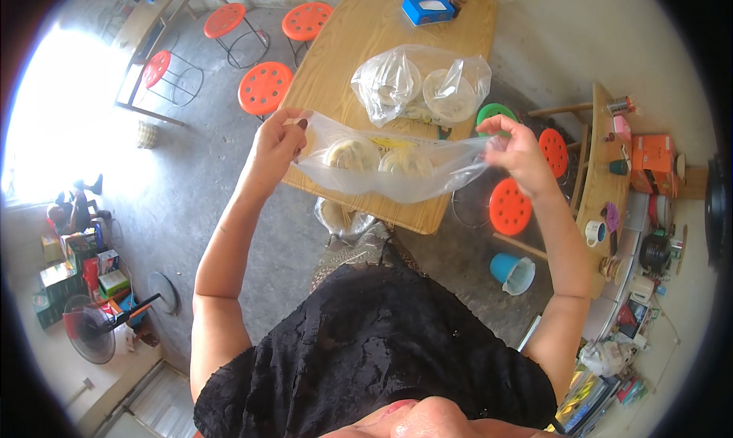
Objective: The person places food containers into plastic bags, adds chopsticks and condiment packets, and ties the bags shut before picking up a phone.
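Note:
A translucent plastic bag [378, 189] is stretched sideways above the near end of a wood-grain table [326, 77]. My left hand [278, 140] pinches its left end, and my right hand [515, 154] grips its right end with the index finger raised. Through the film show two round containers [350, 154] of pale food; I cannot tell whether they are inside the bag or behind it. Farther up the table, a second clear bag [421, 83] encloses two round clear-lidded containers. Yellow print with writing shows between the bags.
A blue tissue box [428, 8] sits at the table's far end. Below the near edge is another bagged round container [342, 216]. Orange stools [264, 87] flank the table, with a green stool [495, 117] and a blue bin [511, 272] at right. A fan [94, 329] stands at left.

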### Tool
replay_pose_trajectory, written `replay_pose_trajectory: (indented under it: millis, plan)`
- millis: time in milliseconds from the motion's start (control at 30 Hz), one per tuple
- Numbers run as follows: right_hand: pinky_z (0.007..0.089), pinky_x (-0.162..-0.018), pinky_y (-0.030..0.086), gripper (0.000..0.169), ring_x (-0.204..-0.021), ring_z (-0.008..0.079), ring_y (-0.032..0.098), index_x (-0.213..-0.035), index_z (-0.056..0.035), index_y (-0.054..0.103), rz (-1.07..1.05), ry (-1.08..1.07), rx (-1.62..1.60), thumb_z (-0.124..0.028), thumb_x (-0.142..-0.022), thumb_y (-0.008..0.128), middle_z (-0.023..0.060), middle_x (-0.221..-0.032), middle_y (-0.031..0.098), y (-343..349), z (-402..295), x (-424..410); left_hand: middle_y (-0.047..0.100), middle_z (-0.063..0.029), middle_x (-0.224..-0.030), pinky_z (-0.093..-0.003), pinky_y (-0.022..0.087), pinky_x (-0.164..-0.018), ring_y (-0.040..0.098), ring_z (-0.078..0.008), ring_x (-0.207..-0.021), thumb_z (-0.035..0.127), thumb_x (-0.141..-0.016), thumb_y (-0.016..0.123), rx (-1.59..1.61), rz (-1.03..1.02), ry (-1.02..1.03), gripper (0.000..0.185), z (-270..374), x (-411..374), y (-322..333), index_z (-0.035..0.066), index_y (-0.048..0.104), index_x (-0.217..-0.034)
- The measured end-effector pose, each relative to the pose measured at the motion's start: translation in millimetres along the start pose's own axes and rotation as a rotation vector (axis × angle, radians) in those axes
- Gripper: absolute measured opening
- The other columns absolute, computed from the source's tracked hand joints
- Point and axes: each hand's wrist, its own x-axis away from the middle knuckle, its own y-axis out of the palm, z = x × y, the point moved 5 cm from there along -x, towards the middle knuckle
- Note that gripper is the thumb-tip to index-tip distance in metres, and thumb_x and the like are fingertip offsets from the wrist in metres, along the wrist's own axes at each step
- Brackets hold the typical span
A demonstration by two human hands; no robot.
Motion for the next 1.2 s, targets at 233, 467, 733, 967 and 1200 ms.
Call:
replay_pose_trajectory:
  millis: [233, 467, 733, 967, 1200]
  plan:
    - [0.0281, -0.076, 0.048, 0.026, -0.084, 0.0152, 0.057, -0.098, -0.0060, 0.064, 0.075, -0.194, 0.714, 0.005, -0.074, 0.066, 0.0058, -0.101, 0.054, 21, -22, 11, 0.059, -0.0056, -0.080, -0.0318, 0.047, -0.070, 0.058, -0.0174, -0.076, 0.009, -0.090, 0.059, -0.476, 0.101, 0.121, 0.030, 13, 3, -2, 0.000, 0.054, -0.118]
    - [0.0353, -0.077, 0.051, 0.012, -0.093, 0.0296, 0.064, -0.090, -0.0037, 0.066, 0.032, -0.823, 1.161, -0.008, -0.081, 0.058, 0.0129, -0.101, 0.066, 138, -27, -20, 0.064, -0.0118, -0.100, -0.0395, 0.050, -0.078, 0.062, -0.0335, -0.092, 0.002, -0.078, 0.063, -0.883, -0.182, 0.717, 0.024, 39, -3, 79, 0.002, 0.062, -0.102]
    - [0.0430, -0.079, 0.053, 0.018, -0.099, 0.0341, 0.064, -0.093, -0.0018, 0.066, -0.480, -0.097, 1.627, -0.011, -0.078, 0.063, 0.0155, -0.097, 0.067, 143, 139, -74, 0.067, -0.0132, -0.083, -0.0387, 0.055, -0.072, 0.069, -0.0291, -0.079, 0.007, -0.072, 0.071, -1.449, -0.806, 0.284, 0.014, -106, -17, 83, 0.005, 0.069, -0.086]
    - [0.0615, -0.105, 0.029, 0.094, -0.139, 0.0412, 0.025, -0.149, -0.0041, 0.024, -0.128, -0.272, 1.404, -0.022, -0.072, 0.075, 0.0265, -0.154, 0.017, 173, 186, -70, 0.066, -0.0157, -0.094, -0.0399, 0.055, -0.072, 0.069, -0.0300, -0.087, 0.015, -0.069, 0.078, -1.494, -0.815, 0.395, 0.024, -127, -20, 108, 0.003, 0.069, -0.088]
    - [0.0707, -0.102, 0.024, 0.091, -0.133, 0.0366, 0.041, -0.149, -0.0020, 0.020, 0.014, -0.290, 1.625, -0.025, -0.077, 0.070, 0.0281, -0.155, 0.008, 170, 238, -72, 0.067, -0.0143, -0.092, -0.0401, 0.056, -0.073, 0.069, -0.0303, -0.085, 0.024, -0.071, 0.080, -1.505, -0.824, 0.379, 0.035, -168, -19, 103, 0.005, 0.066, -0.096]
